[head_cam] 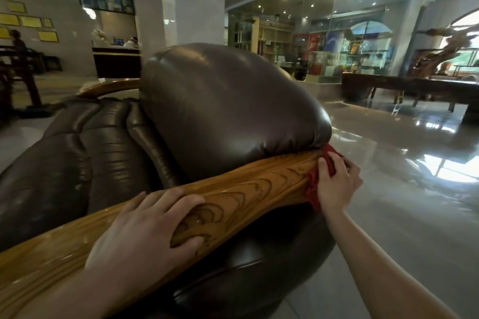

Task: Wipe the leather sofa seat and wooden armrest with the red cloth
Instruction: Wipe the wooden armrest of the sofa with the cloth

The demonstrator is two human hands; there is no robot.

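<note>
The right hand (337, 184) was clenched around a crumpled red cloth (315, 189), pressing it against the far end of the glossy, golden-brown wooden armrest with dark grain rings (259, 184). The thumb lay on the armrest side of the cloth, the fingers (348, 166) curled over the outer side; cloth bunched out above the knuckles and hung in a fold below the heel of the palm. Directly above and left of that grip, the bulging dark brown leather cushion of the sofa (228, 111) overhung the armrest, its lower corner touching the top edge of the cloth. The left hand (145, 235) held no cloth: it was draped over the armrest nearer the camera, well apart from the right-hand grip, fingers spread across the top and thumb wrapped onto the near face, so it gripped the wood itself. Beyond the left hand, on the side away from the cloth, lay the padded brown leather seat sections (77, 158), creased and shiny. Below both grips, the rounded leather side of the sofa (259, 274) curved down under the armrest. To the right of the cloth, the polished grey tiled floor (401, 153) reflected window light. A long dark wooden bench (404, 88) stood well beyond the right hand across the floor.
</note>
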